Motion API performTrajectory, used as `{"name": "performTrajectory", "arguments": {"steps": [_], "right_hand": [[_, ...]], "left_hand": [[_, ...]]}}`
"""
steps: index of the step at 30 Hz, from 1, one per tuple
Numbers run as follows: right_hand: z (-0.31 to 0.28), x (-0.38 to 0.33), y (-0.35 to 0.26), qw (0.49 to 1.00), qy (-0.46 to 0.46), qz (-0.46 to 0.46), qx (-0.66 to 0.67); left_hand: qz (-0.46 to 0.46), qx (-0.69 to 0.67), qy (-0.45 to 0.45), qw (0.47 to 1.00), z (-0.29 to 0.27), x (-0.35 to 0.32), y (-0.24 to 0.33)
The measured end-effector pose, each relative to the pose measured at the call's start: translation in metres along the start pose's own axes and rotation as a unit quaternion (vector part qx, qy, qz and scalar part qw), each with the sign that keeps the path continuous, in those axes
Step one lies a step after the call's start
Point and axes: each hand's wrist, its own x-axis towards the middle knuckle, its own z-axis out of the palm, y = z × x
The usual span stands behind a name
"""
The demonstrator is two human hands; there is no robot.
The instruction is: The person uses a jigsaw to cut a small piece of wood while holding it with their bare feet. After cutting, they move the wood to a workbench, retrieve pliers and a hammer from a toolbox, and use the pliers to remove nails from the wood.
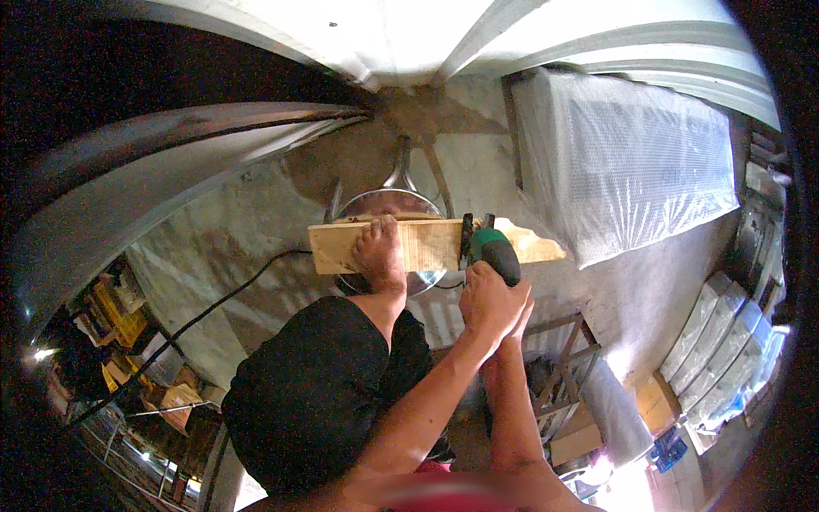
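Observation:
A light wooden board (pixel 426 243) lies across a round stool (pixel 394 200) with a shiny metal rim. My bare left foot (pixel 377 249) presses the board down near its left end. On the board's right part stands a green and black jigsaw (pixel 496 253), its dark shoe against the wood. My left hand (pixel 490 300) is closed around the rear of the tool's body. Just behind and to the right, my right hand (pixel 519 317) is closed at the same grip, partly hidden by the left one. The board's right end has a ragged, uneven edge.
A black cable (pixel 230 296) runs from the lower left to the stool. A large block in clear plastic wrap (pixel 631 158) stands at the right. Cardboard boxes (pixel 576 439), a wrapped roll (pixel 616 410) and a metal frame (pixel 565 358) are at the lower right.

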Motion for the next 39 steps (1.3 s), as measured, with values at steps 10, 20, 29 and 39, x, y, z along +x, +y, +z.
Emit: {"name": "performTrajectory", "arguments": {"steps": [10,20,29,39], "right_hand": [[-0.05,0.014,-0.008,0.995,0.075,0.004,0.061],[-0.052,-0.003,0.024,0.967,0.184,-0.073,-0.158],[-0.055,0.015,0.029,0.961,0.161,0.116,0.192],[-0.108,-0.03,0.007,0.935,0.138,0.084,0.315]], "left_hand": [[0.178,-0.031,0.095,0.979,-0.043,-0.022,0.106],[0.108,0.006,-0.081,0.991,0.038,-0.036,0.023],[0.235,0.242,-0.026,0.941,0.051,-0.058,0.017],[0.673,0.001,-0.326,0.663,-0.029,-0.298,0.054]]}}
